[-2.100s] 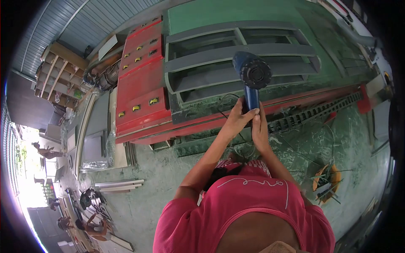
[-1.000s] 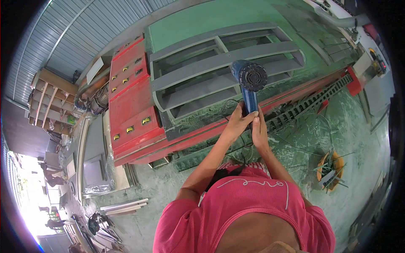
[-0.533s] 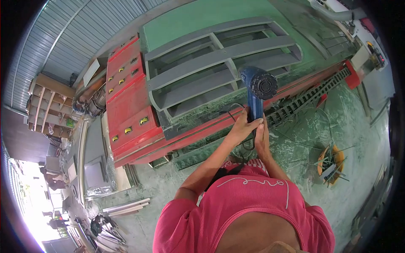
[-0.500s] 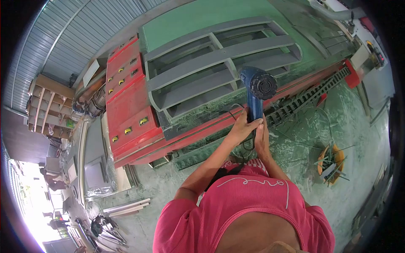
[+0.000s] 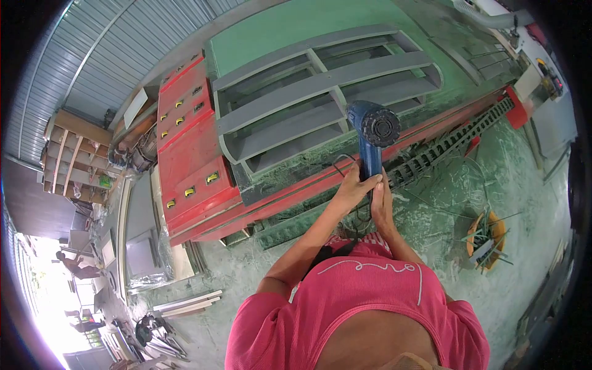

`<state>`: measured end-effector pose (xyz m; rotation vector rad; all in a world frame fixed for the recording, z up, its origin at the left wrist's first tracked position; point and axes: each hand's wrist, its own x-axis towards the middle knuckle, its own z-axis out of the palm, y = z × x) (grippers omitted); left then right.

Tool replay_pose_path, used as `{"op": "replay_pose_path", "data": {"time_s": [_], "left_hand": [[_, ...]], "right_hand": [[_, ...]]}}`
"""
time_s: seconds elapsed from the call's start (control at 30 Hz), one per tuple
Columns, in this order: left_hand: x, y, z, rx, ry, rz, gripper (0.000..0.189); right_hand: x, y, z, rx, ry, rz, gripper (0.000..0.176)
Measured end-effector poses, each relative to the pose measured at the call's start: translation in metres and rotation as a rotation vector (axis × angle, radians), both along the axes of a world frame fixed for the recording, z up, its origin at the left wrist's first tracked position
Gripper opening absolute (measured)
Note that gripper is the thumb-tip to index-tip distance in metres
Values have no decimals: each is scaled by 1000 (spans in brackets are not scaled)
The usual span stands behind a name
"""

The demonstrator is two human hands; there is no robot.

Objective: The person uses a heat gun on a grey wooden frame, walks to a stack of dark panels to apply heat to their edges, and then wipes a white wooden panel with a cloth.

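Both hands are on the blue blower (image 5: 374,123), held over the near edge of the red machine (image 5: 191,154).

- Left hand (image 5: 353,189): fingers wrapped tight round the lower handle, from the left side.
- Right hand (image 5: 382,202): closed on the same handle from the right, just below and touching the left hand.
- Blower vs grip: the handle runs straight up out of the two fists. The round body sits above them, with its vented back end facing the camera.
- Black cable (image 5: 338,165) loops out beside the left hand, over the machine's near rail.
- Grey frame (image 5: 308,92) lies flat on the machine's green bed, just beyond the blower's body. I can't tell whether they touch.
- Black cable chain (image 5: 444,148) runs along the machine's near side, right of the hands.
- Orange bucket (image 5: 484,237) is on the floor, well clear of the machine's near side.
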<state>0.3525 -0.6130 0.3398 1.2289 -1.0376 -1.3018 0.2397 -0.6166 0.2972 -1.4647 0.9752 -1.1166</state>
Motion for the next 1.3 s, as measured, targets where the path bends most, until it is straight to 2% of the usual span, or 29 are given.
{"op": "replay_pose_path", "data": {"time_s": [0.23,0.3,0.5,0.6,0.7,0.8,0.83,0.93,1.03,1.1,1.13,1.3], "left_hand": [[-3,-2,4,37,-50,-16,52],[-7,-5,1,28,12,-6,51],[-22,-22,-2,39,-49,-78,50],[-36,-36,8,31,2,-81,47],[-50,-68,24,-90,-19,-132,46],[-65,-111,50,7,-5,-155,52],[-73,-134,39,-108,115,-168,50],[-94,-185,56,-183,153,-111,40],[-104,-239,57,-88,224,-183,46],[-113,-261,63,-85,200,-178,40],[-116,-270,66,-65,183,-162,34],[-126,-289,63,-37,158,-171,37]], "right_hand": [[-2,-1,6,-11,-20,7,67],[-4,-1,7,9,-28,-21,65],[-20,-7,16,-6,15,-107,68],[-31,-18,24,41,-34,-135,70],[-48,-54,17,-84,-2,-184,68],[-63,-94,45,-176,65,-257,65],[-67,-110,54,-178,65,-264,65],[-80,-158,82,-222,115,-344,62],[-89,-200,105,-289,85,-375,56],[-97,-221,113,-257,77,-362,55],[-100,-230,116,-207,78,-337,54],[-110,-252,109,-244,94,-411,58]]}}
